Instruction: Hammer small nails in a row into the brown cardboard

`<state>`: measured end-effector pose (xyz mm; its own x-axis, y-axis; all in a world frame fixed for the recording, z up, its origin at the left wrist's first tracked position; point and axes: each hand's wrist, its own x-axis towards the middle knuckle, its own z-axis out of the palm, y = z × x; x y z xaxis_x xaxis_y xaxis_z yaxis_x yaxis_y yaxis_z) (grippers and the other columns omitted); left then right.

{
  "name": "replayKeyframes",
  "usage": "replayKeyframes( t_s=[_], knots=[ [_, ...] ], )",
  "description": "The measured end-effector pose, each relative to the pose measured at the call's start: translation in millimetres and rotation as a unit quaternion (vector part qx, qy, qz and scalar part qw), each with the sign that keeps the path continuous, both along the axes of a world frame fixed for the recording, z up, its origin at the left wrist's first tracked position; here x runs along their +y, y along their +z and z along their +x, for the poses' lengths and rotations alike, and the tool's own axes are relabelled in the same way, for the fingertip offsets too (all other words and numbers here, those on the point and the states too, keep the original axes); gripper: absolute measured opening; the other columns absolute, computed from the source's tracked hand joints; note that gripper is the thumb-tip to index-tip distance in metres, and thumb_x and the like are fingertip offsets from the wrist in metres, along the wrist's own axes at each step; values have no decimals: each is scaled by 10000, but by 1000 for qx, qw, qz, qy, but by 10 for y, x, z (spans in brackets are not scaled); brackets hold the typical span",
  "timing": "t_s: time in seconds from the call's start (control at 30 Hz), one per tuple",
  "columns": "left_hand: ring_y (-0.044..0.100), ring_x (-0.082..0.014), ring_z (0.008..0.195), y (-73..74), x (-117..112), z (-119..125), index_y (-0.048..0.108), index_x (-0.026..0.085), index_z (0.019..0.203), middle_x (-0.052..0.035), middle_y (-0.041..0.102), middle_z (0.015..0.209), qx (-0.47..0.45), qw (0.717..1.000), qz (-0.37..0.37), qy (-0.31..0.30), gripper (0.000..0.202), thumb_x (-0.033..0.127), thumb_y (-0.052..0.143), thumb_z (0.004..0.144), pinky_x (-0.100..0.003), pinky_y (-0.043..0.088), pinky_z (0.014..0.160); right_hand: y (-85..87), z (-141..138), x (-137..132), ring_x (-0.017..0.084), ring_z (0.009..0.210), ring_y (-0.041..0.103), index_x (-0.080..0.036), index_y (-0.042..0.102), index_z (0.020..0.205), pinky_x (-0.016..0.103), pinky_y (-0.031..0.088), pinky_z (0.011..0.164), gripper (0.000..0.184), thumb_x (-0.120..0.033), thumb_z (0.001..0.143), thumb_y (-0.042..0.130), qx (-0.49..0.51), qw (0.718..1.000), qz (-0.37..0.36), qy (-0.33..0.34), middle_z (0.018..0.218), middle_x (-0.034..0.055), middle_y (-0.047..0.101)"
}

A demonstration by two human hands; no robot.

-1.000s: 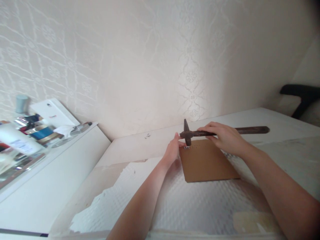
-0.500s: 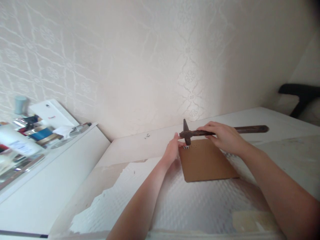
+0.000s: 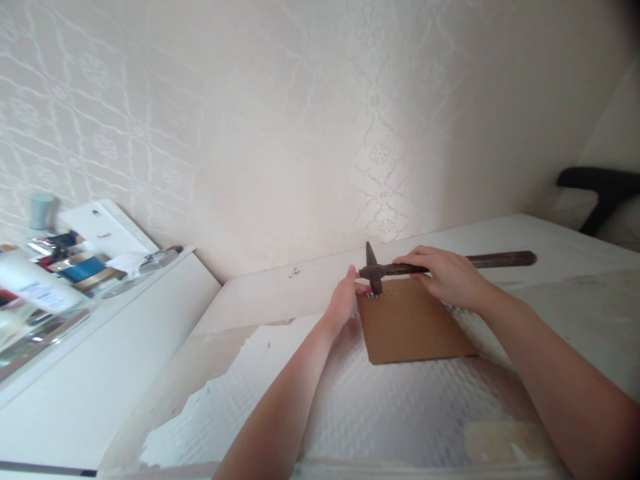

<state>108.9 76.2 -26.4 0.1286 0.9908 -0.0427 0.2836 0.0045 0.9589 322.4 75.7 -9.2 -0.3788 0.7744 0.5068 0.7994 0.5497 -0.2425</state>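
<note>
My right hand [image 3: 447, 277] is wrapped round the dark handle of a rusty hammer [image 3: 500, 259], close to its head. The hammer head [image 3: 373, 270] rests on the far left corner of a brown board [image 3: 413, 323] that lies flat on the white table [image 3: 280, 293]. At that corner my left hand [image 3: 345, 300] pinches something small under the hammer head; I cannot make out what. Small pale nail heads dot the board near its far edge.
A white textured sheet [image 3: 400, 413] covers the table under the board. A few tiny loose nails [image 3: 296, 272] lie by the wall. On the left a lower white counter [image 3: 100, 347] carries bottles, tins and a white box [image 3: 107, 227]. A dark chair arm [image 3: 600, 183] shows at far right.
The hammer head dipped a little, from just above the board's corner down onto it. Both hands otherwise stay where they were.
</note>
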Motion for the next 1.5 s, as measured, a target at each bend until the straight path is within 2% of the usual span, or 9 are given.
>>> replayKeyframes(
  t_s=[0.1,0.27,0.5,0.7,0.87,1.13,1.3,1.43,1.5],
  knots=[
    [595,-276,976,-17,8,-6,681,152,873,-109,700,870,-13,1000,5,-5,665,626,215,888,-397,353,976,8,-2,-3,195,914,617,-293,673,1089,283,464,725,425,-81,791,459,4,1000,-5,-5,1028,16,662],
    [608,-275,920,-45,32,-7,681,143,747,-123,688,805,-14,1000,0,-1,713,676,221,862,-380,373,953,10,-13,-18,188,895,621,-310,680,1076,272,464,710,466,-57,758,453,5,1000,-5,-2,1006,3,667],
    [603,-269,956,-64,55,-13,680,139,780,-124,687,826,0,1000,-4,-9,727,654,177,882,-375,375,963,9,-11,-18,184,885,621,-305,673,1087,266,456,686,466,-60,762,446,-1,1000,3,-3,1009,1,669],
    [599,-273,966,-53,44,-11,677,141,943,-110,695,832,-7,1000,-6,-4,716,673,203,870,-386,358,972,6,1,-9,186,888,620,-300,668,1091,269,456,689,456,-68,763,453,6,1000,-3,-4,1020,0,665],
    [601,-270,960,-41,35,-7,680,132,847,-119,693,847,2,1000,-1,-2,706,653,206,881,-368,363,965,5,4,-8,190,909,620,-308,672,1085,273,458,709,460,-65,762,451,1,1000,-13,4,1030,0,664],
    [605,-266,966,-64,57,-14,678,128,822,-135,696,904,4,1000,1,-10,712,650,198,879,-355,372,958,10,5,-8,188,896,622,-310,678,1082,269,455,703,462,-74,754,453,-3,1000,-19,-6,1007,-1,665],
    [614,-243,957,-72,63,-17,656,127,990,-100,704,857,6,1000,0,-2,696,646,203,886,-358,368,971,5,11,1,191,908,620,-299,671,1096,270,451,706,446,-90,764,458,3,1000,-13,-14,1037,-1,661],
    [615,-257,941,-58,53,-13,682,117,815,-133,699,887,24,1000,5,-7,732,652,187,879,-356,380,954,11,-2,-12,193,905,621,-306,680,1074,272,452,699,453,-73,763,447,-5,1000,-16,-12,1019,-2,664],
    [616,-255,944,-52,49,-12,681,114,865,-128,702,879,21,1000,5,-6,729,654,192,879,-361,375,961,15,-6,-19,195,906,620,-304,679,1079,274,453,702,443,-81,767,455,0,1000,-12,-16,1022,-1,665]
  ],
)
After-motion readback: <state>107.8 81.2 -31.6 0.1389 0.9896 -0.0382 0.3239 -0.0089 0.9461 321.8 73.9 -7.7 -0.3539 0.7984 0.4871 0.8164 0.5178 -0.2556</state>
